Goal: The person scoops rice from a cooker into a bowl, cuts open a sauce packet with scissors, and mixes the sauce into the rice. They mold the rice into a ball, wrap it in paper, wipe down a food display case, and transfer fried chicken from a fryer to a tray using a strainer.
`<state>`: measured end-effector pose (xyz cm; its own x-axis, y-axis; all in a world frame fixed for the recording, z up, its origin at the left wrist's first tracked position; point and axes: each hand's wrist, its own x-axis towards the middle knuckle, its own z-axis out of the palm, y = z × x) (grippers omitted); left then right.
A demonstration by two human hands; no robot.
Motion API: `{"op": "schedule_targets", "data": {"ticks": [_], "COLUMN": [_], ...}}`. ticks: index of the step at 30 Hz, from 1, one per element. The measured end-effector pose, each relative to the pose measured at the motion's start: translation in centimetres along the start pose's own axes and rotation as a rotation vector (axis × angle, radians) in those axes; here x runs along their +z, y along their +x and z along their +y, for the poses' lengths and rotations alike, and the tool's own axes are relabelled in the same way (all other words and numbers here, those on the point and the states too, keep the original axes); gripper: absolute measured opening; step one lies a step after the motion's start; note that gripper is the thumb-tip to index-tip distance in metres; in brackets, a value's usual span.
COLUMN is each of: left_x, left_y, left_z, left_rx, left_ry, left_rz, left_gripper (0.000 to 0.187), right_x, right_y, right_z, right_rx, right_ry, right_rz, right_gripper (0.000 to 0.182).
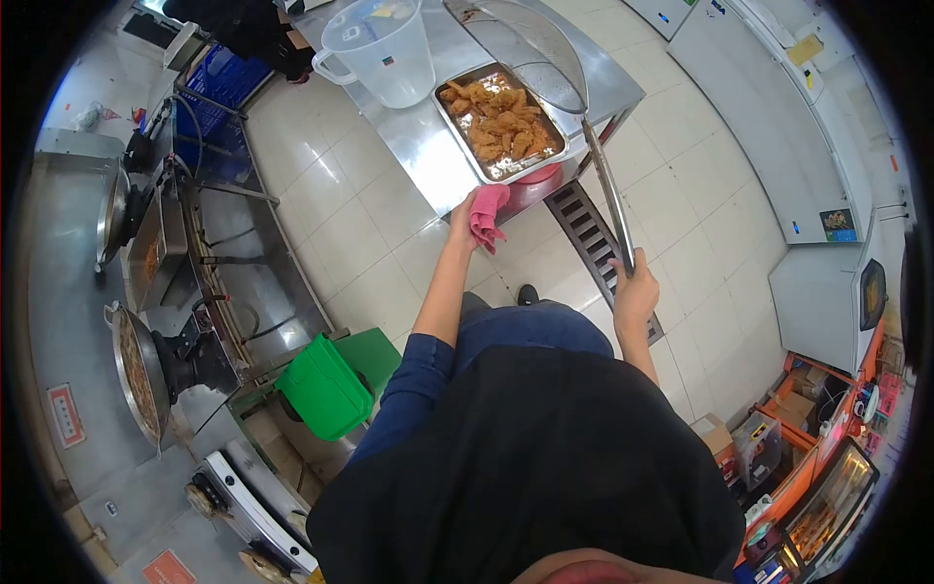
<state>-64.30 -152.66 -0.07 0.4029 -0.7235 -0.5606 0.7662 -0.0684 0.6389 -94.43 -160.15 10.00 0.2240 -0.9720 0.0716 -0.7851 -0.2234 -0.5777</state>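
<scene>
Standing at the stainless steel tabletop (418,146), the person is working with both hands over a rectangular metal tray (499,122) that is sitting near the tabletop's front edge. The tray is holding golden-brown fried pieces (501,125), which are filling most of its floor.

A large clear plastic measuring jug (381,49) with a handle is standing just beside the tray, further back on the tabletop; whether it is holding anything cannot be told.

A long-handled round wire-mesh skimmer (530,44) is hovering above the tray's far side, its basket showing no load. The right hand (634,292) is gripping the end of the skimmer's handle with fingers closed around it.

The left hand (467,219) is pressing a pink cloth (488,214) against the tabletop's front edge below the tray, fingers closed on the cloth.

For good execution, the judgement is that the skimmer's basket is best kept level and directly above the tray, so that drips are landing inside it, while the left hand is steadying the tray through the cloth, away from hot metal.
</scene>
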Motion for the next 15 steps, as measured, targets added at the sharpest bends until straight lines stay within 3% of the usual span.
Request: {"op": "schedule_targets", "data": {"ticks": [6,8,11,13,15], "left_x": [-4.5,-6.3,-11.7,-18.1,-19.6], "left_y": [-2.8,-5.8,-10.1,-12.8,-15.0], "left_z": [-1.4,-1.4,-2.7,-4.0,-4.0], "left_rx": [0.114,0.096,0.11,0.07,0.368], "left_ry": [-0.008,-0.033,-0.135,-0.187,-0.41], "left_rz": [0.033,0.075,0.161,0.139,0.373], "left_gripper": [0.055,0.062,0.068,0.062,0.044], "right_x": [1.7,1.8,-2.3,-4.2,-4.9], "right_y": [0.7,0.6,-0.4,-1.3,-2.1], "right_z": [1.7,2.1,-2.6,-4.9,-7.9], "right_rx": [0.002,-0.032,0.279,0.333,0.343], "right_ry": [0.168,0.254,0.48,0.672,0.691], "right_rz": [-0.121,-0.195,-0.483,-0.668,-0.781], "right_gripper": [0.024,0.04,0.032,0.027,0.023]}}
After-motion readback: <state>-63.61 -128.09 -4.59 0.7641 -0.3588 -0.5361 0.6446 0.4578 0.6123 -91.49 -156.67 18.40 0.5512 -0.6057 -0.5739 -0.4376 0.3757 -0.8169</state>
